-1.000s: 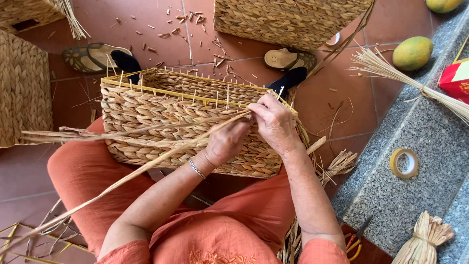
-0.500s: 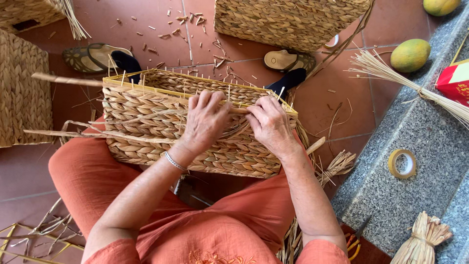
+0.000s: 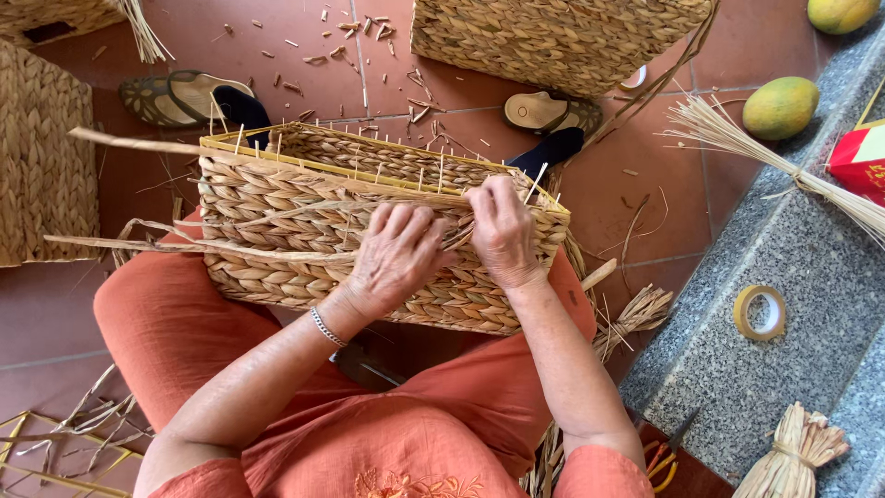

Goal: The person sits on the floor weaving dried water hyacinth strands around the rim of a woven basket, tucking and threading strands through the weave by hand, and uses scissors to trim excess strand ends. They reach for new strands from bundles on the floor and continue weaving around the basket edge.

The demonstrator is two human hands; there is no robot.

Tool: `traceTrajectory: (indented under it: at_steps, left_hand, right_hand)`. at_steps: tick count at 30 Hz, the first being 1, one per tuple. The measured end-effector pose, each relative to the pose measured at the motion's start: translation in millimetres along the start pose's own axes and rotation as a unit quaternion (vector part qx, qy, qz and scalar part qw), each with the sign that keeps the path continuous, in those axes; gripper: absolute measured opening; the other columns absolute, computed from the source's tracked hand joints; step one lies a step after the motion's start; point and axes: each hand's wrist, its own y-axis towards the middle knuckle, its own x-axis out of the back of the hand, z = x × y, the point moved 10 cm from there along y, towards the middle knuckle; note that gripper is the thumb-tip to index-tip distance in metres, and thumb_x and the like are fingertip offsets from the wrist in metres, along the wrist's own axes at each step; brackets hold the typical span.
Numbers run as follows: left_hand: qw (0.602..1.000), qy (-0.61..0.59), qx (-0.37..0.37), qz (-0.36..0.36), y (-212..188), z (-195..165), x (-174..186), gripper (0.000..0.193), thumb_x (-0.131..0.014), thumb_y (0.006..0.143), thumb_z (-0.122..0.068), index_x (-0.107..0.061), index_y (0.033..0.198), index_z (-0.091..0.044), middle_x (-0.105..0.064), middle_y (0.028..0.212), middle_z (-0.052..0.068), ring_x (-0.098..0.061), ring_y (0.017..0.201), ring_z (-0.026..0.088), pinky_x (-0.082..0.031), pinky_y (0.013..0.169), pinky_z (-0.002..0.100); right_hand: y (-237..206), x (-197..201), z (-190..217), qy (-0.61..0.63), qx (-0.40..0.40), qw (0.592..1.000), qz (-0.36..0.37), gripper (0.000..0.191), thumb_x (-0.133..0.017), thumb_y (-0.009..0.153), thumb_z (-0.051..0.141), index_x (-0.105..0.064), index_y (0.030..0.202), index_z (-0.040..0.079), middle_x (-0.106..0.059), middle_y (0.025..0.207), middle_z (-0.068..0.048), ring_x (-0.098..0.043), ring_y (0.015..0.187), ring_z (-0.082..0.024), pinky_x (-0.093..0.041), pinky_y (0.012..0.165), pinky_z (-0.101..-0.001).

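Note:
A half-woven straw basket (image 3: 277, 217) with a yellow wire frame rests on my lap, its open side facing away. My left hand (image 3: 395, 254) lies flat against the woven front wall, fingers curled over loose dry straw strands (image 3: 166, 244) that trail off to the left. My right hand (image 3: 502, 231) pinches a strand at the top rim, near the right corner of the basket. Thin upright stakes stick up along the rim between both hands. A bracelet sits on my left wrist.
Finished woven baskets stand at the top (image 3: 553, 37) and far left (image 3: 41, 166). Sandals (image 3: 189, 92) and straw scraps lie on the red tile floor. On the grey stone ledge at right: a tape roll (image 3: 761, 312), straw bundles (image 3: 793, 452), two green-yellow fruits (image 3: 779, 106), a red box.
My left hand has let go of the long strand it was pulling, moved up onto the basket's front wall and then closer to my right hand. The long strands now lie left.

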Motion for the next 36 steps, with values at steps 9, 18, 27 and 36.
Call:
traceTrajectory:
  at_steps: [9,18,27,36]
  left_hand:
    - [0.99,0.009,0.065,0.126,-1.9,17.9,-26.2,0.028,-0.065,0.089,-0.007,-0.059,0.117,-0.003,-0.06,0.093,0.01,-0.06,0.086,0.026,-0.05,0.072,0.041]
    - [0.986,0.142,-0.034,-0.076,23.2,-9.2,43.7,0.051,-0.066,0.076,-0.01,-0.06,0.127,-0.009,-0.063,0.122,0.013,-0.058,0.116,0.027,-0.05,0.095,0.047]
    - [0.99,-0.026,0.101,0.091,24.7,31.3,-55.6,0.024,-0.067,0.09,-0.006,-0.068,0.114,-0.004,-0.066,0.107,0.015,-0.064,0.101,0.031,-0.055,0.087,0.042]
    - [0.981,-0.15,0.111,-0.044,25.3,30.4,-37.3,0.008,-0.071,0.088,-0.011,-0.067,0.094,-0.007,-0.062,0.084,0.009,-0.065,0.074,0.03,-0.053,0.063,0.042]
  right_hand:
    - [16.7,45.3,1.5,0.204,-0.021,0.974,0.099,0.027,-0.074,0.088,-0.004,-0.072,0.114,0.004,-0.073,0.109,-0.011,-0.073,0.1,-0.029,-0.059,0.088,-0.0381]
    - [12.7,34.3,-0.4,0.165,-0.042,0.983,0.063,0.022,-0.079,0.085,0.002,-0.069,0.105,0.004,-0.072,0.104,-0.009,-0.072,0.099,-0.029,-0.058,0.088,-0.0388]
    - [4.2,19.1,-11.8,0.165,-0.087,0.974,0.126,0.02,-0.07,0.092,0.001,-0.061,0.109,0.003,-0.066,0.094,-0.012,-0.068,0.085,-0.03,-0.054,0.074,-0.042]
    - [13.0,34.6,-2.9,0.184,-0.074,0.978,0.062,0.019,-0.07,0.09,-0.004,-0.063,0.106,0.002,-0.068,0.099,-0.011,-0.069,0.088,-0.028,-0.056,0.074,-0.0387]
